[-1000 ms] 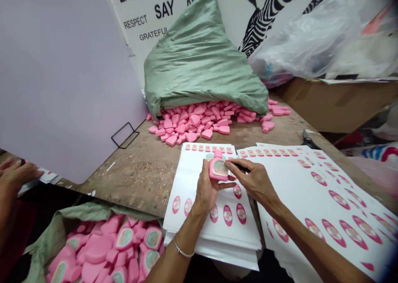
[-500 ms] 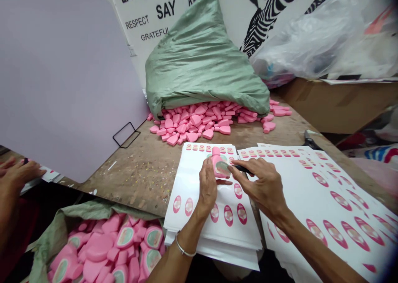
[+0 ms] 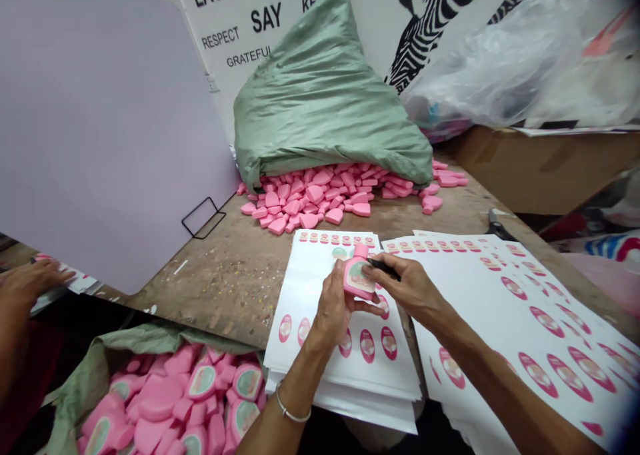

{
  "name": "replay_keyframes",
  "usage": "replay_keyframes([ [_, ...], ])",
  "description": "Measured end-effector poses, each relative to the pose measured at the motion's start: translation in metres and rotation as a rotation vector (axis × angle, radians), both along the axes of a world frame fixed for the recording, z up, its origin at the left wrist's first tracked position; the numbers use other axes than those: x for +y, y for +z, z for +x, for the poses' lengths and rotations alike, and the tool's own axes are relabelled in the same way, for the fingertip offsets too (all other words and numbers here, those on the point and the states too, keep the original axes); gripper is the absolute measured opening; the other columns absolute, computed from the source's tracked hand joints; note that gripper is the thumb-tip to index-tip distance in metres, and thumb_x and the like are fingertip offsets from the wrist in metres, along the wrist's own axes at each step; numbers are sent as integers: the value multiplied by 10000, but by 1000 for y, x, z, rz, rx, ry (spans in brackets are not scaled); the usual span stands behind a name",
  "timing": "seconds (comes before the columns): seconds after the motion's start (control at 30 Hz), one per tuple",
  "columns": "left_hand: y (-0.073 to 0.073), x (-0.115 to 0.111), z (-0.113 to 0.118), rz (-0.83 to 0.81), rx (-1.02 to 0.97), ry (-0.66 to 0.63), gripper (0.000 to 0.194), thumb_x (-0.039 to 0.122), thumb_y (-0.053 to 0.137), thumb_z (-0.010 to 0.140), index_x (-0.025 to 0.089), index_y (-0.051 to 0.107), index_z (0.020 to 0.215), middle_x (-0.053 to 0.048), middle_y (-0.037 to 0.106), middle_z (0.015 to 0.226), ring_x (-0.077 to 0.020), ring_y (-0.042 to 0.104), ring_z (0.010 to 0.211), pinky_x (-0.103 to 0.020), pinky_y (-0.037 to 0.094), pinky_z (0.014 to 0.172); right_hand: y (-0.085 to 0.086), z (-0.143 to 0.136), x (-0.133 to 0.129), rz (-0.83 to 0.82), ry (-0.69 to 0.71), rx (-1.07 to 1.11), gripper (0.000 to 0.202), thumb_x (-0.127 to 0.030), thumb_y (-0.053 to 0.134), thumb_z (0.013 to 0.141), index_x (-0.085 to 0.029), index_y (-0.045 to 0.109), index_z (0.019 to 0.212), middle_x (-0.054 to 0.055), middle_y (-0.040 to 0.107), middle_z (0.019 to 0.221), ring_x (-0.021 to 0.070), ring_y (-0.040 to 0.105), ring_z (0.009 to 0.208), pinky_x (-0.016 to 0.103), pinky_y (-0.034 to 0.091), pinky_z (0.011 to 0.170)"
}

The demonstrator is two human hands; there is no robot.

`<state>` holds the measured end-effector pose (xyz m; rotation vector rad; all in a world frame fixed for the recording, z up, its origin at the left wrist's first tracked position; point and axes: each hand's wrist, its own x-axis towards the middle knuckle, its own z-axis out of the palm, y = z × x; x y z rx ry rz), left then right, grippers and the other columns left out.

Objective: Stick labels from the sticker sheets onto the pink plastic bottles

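My left hand (image 3: 333,305) is closed around a small pink toy bottle (image 3: 361,250), held upright just over a stack of sticker sheets (image 3: 310,278). On the bottle's front is a pale green and pink label sticker (image 3: 357,270). My right hand (image 3: 410,288) pinches a slim black-handled tool (image 3: 384,268); its tip is hidden, so its exact kind is unclear. Fingers of that hand touch the label's right side. Oval and small stickers are printed on the top sheet under both hands.
Pink bottles (image 3: 315,194) spill from a green sack (image 3: 330,108) at the back. An open sack of labelled bottles (image 3: 160,398) stands lower left. More sticker sheets (image 3: 470,295) and black-handled scissors (image 3: 496,225) lie right. Another person's hand (image 3: 35,282) is beyond a grey panel (image 3: 110,122).
The bottle has tilted and shifted slightly right and down in my left hand. The right fingers now press on the label, which shows more of its print. The other person's hand has moved slightly.
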<state>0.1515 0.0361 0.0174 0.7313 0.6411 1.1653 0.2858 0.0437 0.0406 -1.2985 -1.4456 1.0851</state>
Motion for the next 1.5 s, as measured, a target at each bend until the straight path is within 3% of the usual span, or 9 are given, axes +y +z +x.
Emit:
replay_keyframes([
  [0.2,5,-4,-1,-84,-106,-80,532,564,486,831,62,621,944,-94,639,694,-189,626,599,-417,572,614,4,1,-3,-172,-7,351,367,-513,688,692,-161,589,732,-7,548,655,109,486,588,247,424,571],
  [0.47,8,-8,2,-61,-90,-59,534,567,442,850,79,644,929,-65,611,657,-172,602,574,-464,563,641,15,-6,-22,182,-227,-160,269,-433,636,767,-181,577,694,-23,506,622,104,457,581,218,396,539],
  [0.6,9,-8,3,-57,-60,-45,560,596,446,835,82,656,906,-86,639,665,-205,633,631,-462,559,675,19,-11,-27,234,-220,-220,250,-408,613,788,-189,566,677,-22,524,602,105,474,555,214,403,513],
  [0.77,9,-8,2,-26,-88,-54,533,559,418,870,107,632,1055,-103,680,784,-230,663,736,-454,562,699,18,-13,-27,250,-208,-261,255,-407,592,798,-194,556,663,-21,541,593,108,490,547,216,400,501],
  [1.17,6,-6,2,-46,-130,-80,533,544,357,898,115,612,1086,-115,677,871,-236,662,780,-442,566,687,14,-13,-26,263,-182,-263,215,-387,560,816,-196,575,718,0,588,633,127,537,559,239,430,521],
  [1.3,11,-8,-2,-6,-92,-117,412,464,529,840,143,586,1092,-93,657,920,-218,642,804,-417,561,712,12,-12,-25,304,-189,-319,194,-368,551,824,-201,577,729,0,586,651,128,532,583,245,426,532],
  [1.4,16,-12,-5,34,-17,-127,396,304,655,755,182,556,1119,-63,640,935,-198,623,805,-386,558,716,12,-10,-24,415,-185,-425,157,-328,537,837,-206,580,749,3,588,673,136,527,615,259,426,566],
  [1.5,18,-13,-5,37,8,-121,395,291,632,766,198,543,1139,-60,621,951,-194,606,817,-365,560,693,12,-9,-24,642,-189,-653,119,-288,544,836,-199,606,787,29,603,719,170,525,695,310,422,670],
])
